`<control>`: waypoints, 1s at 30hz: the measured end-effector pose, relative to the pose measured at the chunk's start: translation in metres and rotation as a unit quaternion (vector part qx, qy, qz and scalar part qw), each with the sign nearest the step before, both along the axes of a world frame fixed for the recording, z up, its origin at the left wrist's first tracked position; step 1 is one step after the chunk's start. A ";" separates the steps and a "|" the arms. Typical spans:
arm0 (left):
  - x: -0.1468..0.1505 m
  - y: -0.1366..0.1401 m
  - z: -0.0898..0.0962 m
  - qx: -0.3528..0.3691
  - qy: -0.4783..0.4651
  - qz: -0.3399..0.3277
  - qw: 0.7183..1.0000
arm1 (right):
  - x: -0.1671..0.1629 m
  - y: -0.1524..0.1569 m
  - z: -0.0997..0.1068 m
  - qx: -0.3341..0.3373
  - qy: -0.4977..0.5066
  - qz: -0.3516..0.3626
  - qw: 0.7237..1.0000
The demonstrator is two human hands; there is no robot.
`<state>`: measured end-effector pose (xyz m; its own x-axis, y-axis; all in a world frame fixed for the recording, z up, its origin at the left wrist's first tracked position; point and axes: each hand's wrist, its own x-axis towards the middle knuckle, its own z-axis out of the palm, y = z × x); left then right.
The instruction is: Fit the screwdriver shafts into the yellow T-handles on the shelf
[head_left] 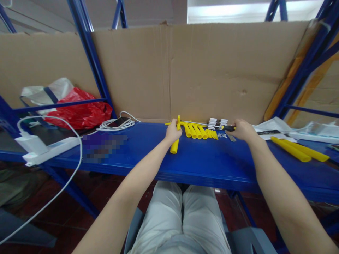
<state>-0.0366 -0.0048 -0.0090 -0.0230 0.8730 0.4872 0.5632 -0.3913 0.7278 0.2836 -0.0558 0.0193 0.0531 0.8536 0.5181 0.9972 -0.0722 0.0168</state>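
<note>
My left hand [173,132] is closed around a yellow plastic piece [174,146] with a tubular lower end and a crosswise upper part, held upright just over the blue shelf. In my right hand [243,129] is a screwdriver [228,128] with a black and yellow handle. Its long thin shaft points left, and the tip reaches the upper part of the yellow piece; whether it sits in a screw is too small to tell. Between my hands lies a row of yellow tubular pieces [198,132], with smaller yellow parts [212,134] at its right end.
Behind the row are white-and-black packets [215,122]; small screws [221,135] lie nearby. Two long yellow tubes [293,151] rest on the right. To the left are a phone [120,122], a coiled white cable [106,125], a power strip [57,150] and a red bag [82,111]. Cardboard [206,70] stands behind.
</note>
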 end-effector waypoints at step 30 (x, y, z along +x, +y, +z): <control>-0.001 0.004 -0.002 -0.015 -0.017 -0.015 1.000 | -0.001 0.001 0.000 0.017 0.022 0.035 0.999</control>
